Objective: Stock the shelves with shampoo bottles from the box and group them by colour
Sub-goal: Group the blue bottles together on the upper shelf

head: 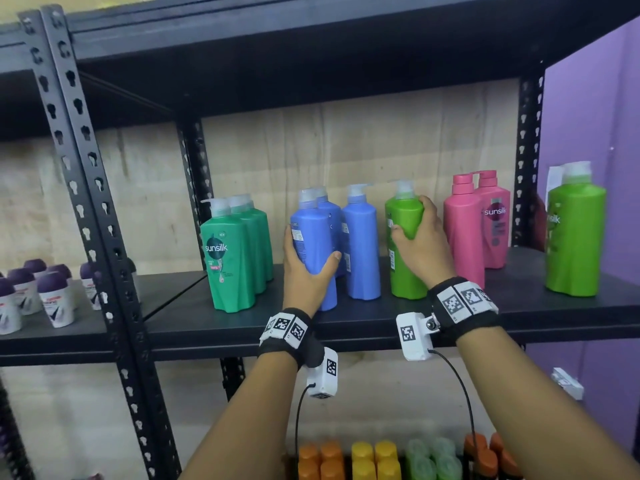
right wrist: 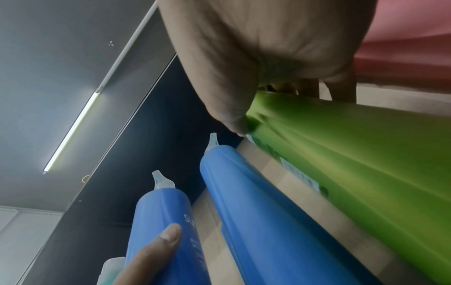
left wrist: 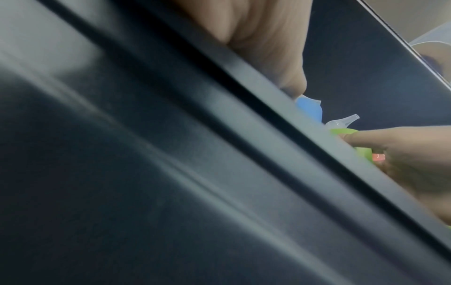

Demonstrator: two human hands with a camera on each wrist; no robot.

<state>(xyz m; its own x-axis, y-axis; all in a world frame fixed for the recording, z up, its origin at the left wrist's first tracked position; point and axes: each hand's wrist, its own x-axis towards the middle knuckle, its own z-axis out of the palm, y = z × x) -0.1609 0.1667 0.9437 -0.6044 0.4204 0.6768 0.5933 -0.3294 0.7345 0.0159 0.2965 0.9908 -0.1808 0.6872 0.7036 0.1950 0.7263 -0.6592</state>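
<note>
On the black shelf [head: 363, 317] my left hand [head: 306, 268] grips the front blue bottle [head: 311, 233], which stands upright among three blue ones. My right hand [head: 420, 237] wraps around the upper body of a lime green bottle [head: 403, 271] standing beside them. In the right wrist view my right hand [right wrist: 244, 77] holds that lime green bottle [right wrist: 354, 164] next to the blue bottles [right wrist: 256, 221]. The left wrist view is mostly filled by the shelf edge [left wrist: 195, 154]. Dark green bottles [head: 232, 258] stand left, pink bottles [head: 474, 223] right, and another lime green bottle [head: 575, 237] at the far right.
Small purple-capped deodorant bottles [head: 38, 292] fill the neighbouring shelf at left. Below are orange, yellow and green capped bottles [head: 381, 459]. Black slotted uprights [head: 93, 202] frame the bay. A purple wall [head: 595, 116] lies right. Bare shelf shows between the pink and far lime bottles.
</note>
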